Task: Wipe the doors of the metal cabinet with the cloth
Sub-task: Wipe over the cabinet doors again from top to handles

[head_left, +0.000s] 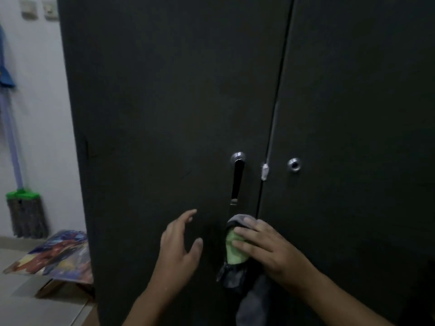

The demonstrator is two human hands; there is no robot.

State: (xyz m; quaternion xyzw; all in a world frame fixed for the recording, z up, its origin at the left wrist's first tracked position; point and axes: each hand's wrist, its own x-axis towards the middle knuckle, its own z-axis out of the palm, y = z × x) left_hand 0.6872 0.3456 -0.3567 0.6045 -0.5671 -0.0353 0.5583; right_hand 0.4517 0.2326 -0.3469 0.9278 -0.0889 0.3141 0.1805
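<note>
Cabinet (235, 67): is standing right of the wall (42, 114), filling the middle and right.
Left door (164, 102): is meeting the right door (364, 102) at an upright seam right of centre.
Handle (237, 180): is hanging upright on the left door, just beside the seam.
Keyhole (294, 164): is sitting on the right door, across the seam from the handle's top.
Cloth (235, 252): is lying against the left door just below the handle, under the right hand (270, 250), its tail hanging below.
Left hand (179, 245): is hovering before the left door, left of the cloth, apart from it.
Mop (26, 215): is leaning on the wall at far left, head down.
Switches (38, 9): are sitting high on the wall, above the mop.
Printed sheet (54, 255): is lying low beside the cabinet's left edge, right of the mop.
</note>
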